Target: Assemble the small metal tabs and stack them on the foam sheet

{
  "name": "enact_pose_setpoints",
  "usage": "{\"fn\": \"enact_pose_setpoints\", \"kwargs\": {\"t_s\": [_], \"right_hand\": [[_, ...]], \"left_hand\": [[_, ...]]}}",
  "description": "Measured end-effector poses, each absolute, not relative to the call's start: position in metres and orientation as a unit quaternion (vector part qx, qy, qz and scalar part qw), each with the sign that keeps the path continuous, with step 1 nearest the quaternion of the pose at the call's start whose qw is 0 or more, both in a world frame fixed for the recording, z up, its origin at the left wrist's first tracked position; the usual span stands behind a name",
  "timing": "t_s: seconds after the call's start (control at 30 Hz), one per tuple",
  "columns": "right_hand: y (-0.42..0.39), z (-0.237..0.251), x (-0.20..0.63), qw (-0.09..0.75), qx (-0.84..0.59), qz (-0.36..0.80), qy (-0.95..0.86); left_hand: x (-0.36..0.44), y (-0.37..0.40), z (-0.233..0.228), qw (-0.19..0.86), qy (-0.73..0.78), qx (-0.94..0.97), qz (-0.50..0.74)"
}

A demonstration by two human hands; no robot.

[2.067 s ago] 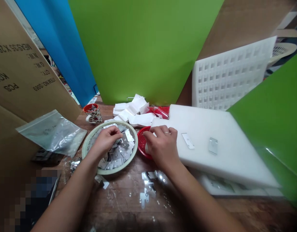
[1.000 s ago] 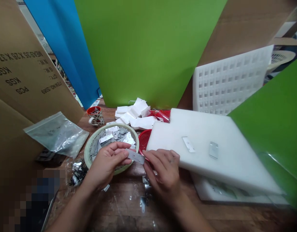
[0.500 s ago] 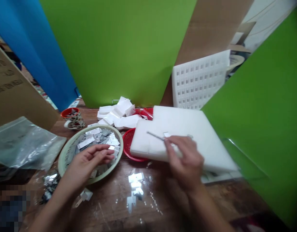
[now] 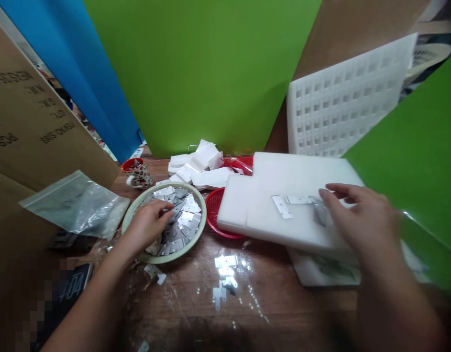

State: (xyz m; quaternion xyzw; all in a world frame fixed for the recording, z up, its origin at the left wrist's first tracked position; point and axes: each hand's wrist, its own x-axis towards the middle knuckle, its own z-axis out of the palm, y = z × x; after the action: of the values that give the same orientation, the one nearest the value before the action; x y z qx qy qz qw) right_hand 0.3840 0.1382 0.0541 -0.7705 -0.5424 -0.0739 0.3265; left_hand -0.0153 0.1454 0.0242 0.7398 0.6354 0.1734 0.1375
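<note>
My left hand [image 4: 150,222] reaches into a pale round basket [image 4: 137,256] heaped with flat metal plates. Its thumb and fingertips pinch a grey metal plate [image 4: 178,211]. Over the white foam block [image 4: 269,176], my right hand [image 4: 364,220] has thumb and forefinger apart, and I see nothing held between them. Close to its fingertips, two silvery metal plates [image 4: 283,207] lie on the foam, with a blurred grey patch beside them that I cannot make out.
A red basket [image 4: 213,215] sits partly under the foam block. Loose metal pieces [image 4: 225,274] and tiny bits lie on the wooden table [image 4: 188,303]. Behind the pale basket stand a patterned mug [image 4: 139,174] and white paper strips [image 4: 201,164]. Green panels [image 4: 210,73] rise behind and at right.
The thin metal plate in my right hand has left its fingers, and plates show on the foam. My left fingers have gone deeper among the basket's plates. The view has shifted left.
</note>
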Motion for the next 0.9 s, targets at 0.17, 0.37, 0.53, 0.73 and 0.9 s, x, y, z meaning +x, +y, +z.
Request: {"fn": "enact_pose_setpoints", "kwargs": {"t_s": [0.17,0.37,0.53,0.73,0.9], "right_hand": [[0.115,0.056,0.362,0.389,-0.672,-0.149,-0.613],[0.091,0.054,0.329,0.423,-0.592,-0.096,-0.68],[0.081,0.046,0.319,0.431,-0.559,-0.05,-0.707],[0.076,0.042,0.299,0.446,-0.526,0.013,-0.725],[0.077,0.042,0.273,0.467,-0.509,0.19,-0.698]], "left_hand": [[-0.003,0.167,0.017,0.102,0.592,0.791,0.114],[0.018,0.192,0.017,0.117,0.49,0.86,0.085],[0.011,0.198,0.018,0.162,0.452,0.869,0.122],[0.014,0.187,0.023,0.193,0.544,0.755,0.311],[0.03,0.165,0.031,0.341,0.59,0.604,0.413]]}}
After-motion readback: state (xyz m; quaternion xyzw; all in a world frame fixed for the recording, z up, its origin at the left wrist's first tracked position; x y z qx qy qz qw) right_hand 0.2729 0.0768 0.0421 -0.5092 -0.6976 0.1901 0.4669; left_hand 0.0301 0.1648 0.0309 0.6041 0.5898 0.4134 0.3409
